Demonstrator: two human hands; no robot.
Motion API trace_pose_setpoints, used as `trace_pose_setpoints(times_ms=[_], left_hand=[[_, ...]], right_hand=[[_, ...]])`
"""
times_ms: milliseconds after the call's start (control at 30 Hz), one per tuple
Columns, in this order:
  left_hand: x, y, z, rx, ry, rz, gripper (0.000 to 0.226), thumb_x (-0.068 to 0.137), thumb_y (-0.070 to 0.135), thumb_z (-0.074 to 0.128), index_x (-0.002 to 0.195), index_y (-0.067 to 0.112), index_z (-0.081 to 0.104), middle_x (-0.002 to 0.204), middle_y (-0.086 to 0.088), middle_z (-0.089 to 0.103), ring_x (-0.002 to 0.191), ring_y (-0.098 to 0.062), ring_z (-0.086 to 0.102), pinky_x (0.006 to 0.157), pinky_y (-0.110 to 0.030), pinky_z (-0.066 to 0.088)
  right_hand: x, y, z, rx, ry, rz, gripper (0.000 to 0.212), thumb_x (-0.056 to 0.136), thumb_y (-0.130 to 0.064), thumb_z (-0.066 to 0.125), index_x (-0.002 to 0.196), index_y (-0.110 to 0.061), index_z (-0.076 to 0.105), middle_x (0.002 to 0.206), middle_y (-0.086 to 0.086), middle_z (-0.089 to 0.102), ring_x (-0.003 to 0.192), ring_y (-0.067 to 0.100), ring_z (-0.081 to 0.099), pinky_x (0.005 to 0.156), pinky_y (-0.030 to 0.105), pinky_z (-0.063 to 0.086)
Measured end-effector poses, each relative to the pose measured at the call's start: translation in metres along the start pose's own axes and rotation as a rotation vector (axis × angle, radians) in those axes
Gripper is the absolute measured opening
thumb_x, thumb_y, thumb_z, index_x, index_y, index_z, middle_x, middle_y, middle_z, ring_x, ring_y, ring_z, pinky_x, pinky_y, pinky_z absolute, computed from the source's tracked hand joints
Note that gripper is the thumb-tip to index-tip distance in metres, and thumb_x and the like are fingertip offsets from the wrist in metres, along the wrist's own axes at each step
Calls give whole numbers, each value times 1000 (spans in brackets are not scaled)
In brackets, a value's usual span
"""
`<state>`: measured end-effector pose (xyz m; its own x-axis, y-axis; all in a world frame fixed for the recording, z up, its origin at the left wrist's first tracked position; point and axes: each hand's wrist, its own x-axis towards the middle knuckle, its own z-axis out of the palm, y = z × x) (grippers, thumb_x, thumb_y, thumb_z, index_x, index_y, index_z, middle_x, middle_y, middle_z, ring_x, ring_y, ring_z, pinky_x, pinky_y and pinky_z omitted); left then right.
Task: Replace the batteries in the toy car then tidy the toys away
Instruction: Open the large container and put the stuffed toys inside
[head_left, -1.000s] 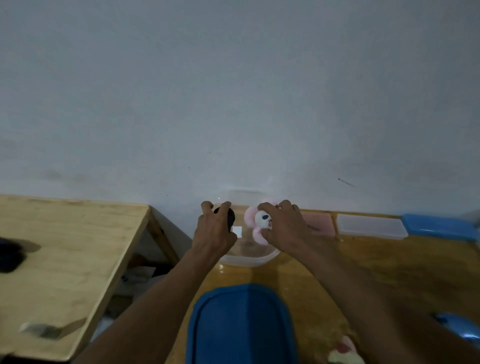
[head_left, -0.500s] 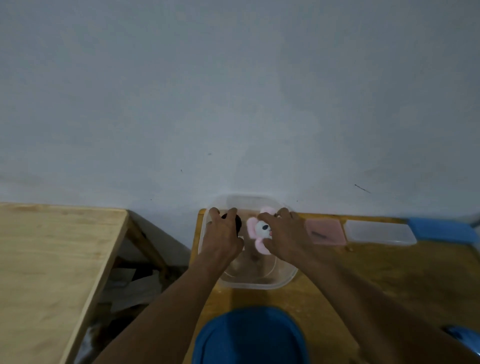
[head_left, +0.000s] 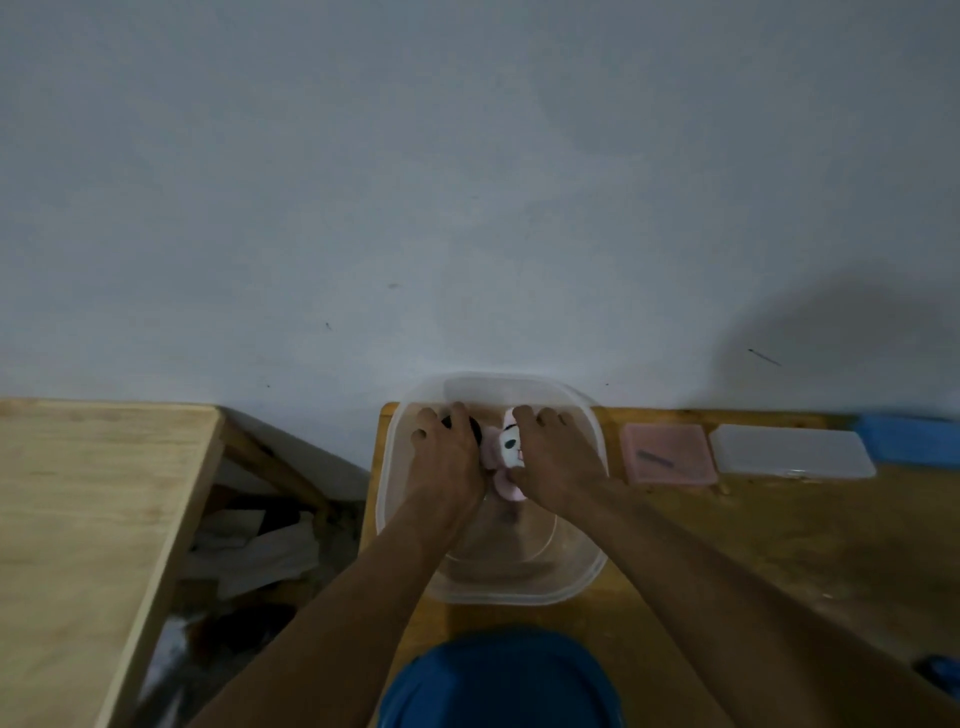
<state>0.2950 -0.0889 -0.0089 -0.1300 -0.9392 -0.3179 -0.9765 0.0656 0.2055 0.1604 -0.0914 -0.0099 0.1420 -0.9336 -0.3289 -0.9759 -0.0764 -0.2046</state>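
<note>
A clear plastic tub (head_left: 587, 571) stands on the wooden table against the wall. Both my hands reach inside it. My left hand (head_left: 449, 457) curls round a small black toy (head_left: 474, 427), mostly hidden under the fingers. My right hand (head_left: 553, 460) grips a pink and white panda-faced toy (head_left: 506, 452) right beside it. The two toys almost touch over the tub's far half.
A blue lid (head_left: 501, 680) lies at the near table edge. Along the wall to the right sit a pink box (head_left: 667, 454), a clear box (head_left: 792, 449) and a blue box (head_left: 909, 439). A second wooden table (head_left: 78, 519) stands left, with clutter on the floor in the gap.
The view has tilted down and shifted, so the tub now shows in full. Both hands have lowered the two toys from above the tub's rim down into it.
</note>
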Motion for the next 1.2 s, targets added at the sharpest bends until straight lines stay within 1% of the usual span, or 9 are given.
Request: trace_pose_setpoints(times_ms=[67, 167, 333, 467, 600, 767, 867, 1067, 1200], left_hand=[[1, 2, 2, 92, -10, 13, 57, 94, 41, 49, 136, 5, 36, 134, -15, 43, 120, -33, 41, 95, -39, 39], [1, 2, 6, 115, -26, 17, 66, 93, 43, 48, 142, 1, 30, 137, -18, 42, 122, -35, 40, 95, -38, 40], [-6, 2, 4, -10, -47, -1, 68, 98, 29, 44, 149, -5, 14, 144, -26, 37, 129, -36, 38, 98, -37, 42], [-17, -2, -7, -65, -6, 1, 59, 97, 26, 47, 145, 0, 27, 142, -24, 40, 129, -34, 43, 100, -36, 42], [-39, -3, -24, -142, 126, 56, 49, 91, 29, 58, 133, 9, 42, 128, -16, 51, 113, -29, 53, 91, -35, 47], [-86, 13, -31, -94, 280, 148, 54, 89, 34, 58, 136, 13, 42, 128, -14, 51, 114, -31, 51, 87, -38, 47], [-114, 27, -23, -49, 331, 205, 56, 84, 40, 58, 132, 13, 47, 123, -15, 53, 108, -34, 52, 87, -41, 47], [-173, 77, -2, 45, 361, 236, 58, 86, 44, 54, 135, 14, 43, 125, -13, 49, 108, -32, 52, 81, -41, 49], [-213, 124, 29, -3, 291, 246, 58, 87, 48, 54, 133, 15, 44, 129, -13, 48, 114, -32, 50, 85, -43, 50]], right_hand=[[1, 1, 1, -6, 6, 2, 58, 82, -40, 65, 126, -10, 42, 123, 14, 51, 111, 30, 48, 94, 34, 38], [-1, 2, 1, 2, -9, 1, 59, 83, -37, 64, 130, -9, 42, 127, 15, 48, 115, 29, 46, 96, 35, 39], [-8, -2, 0, 1, 10, -35, 61, 82, -32, 69, 132, -10, 41, 135, 13, 43, 124, 31, 40, 100, 38, 42], [-22, -4, -12, 3, 69, -58, 54, 85, -23, 64, 133, -12, 43, 133, 12, 44, 124, 30, 41, 101, 35, 36], [-50, -4, -30, 2, 198, -50, 40, 91, -26, 54, 130, -17, 47, 129, 9, 47, 119, 29, 45, 93, 37, 42], [-105, 7, -42, 22, 312, -13, 39, 91, -32, 53, 127, -18, 50, 128, 11, 49, 116, 28, 47, 91, 39, 47], [-141, 23, -42, 24, 357, -17, 43, 90, -35, 54, 128, -16, 50, 127, 11, 50, 117, 29, 47, 95, 39, 44], [-211, 64, -31, 49, 362, 30, 47, 90, -41, 52, 131, -18, 48, 129, 9, 47, 118, 28, 47, 90, 40, 48], [-264, 106, -13, 82, 336, 41, 47, 89, -39, 55, 131, -18, 48, 130, 10, 48, 118, 28, 49, 93, 39, 45]])
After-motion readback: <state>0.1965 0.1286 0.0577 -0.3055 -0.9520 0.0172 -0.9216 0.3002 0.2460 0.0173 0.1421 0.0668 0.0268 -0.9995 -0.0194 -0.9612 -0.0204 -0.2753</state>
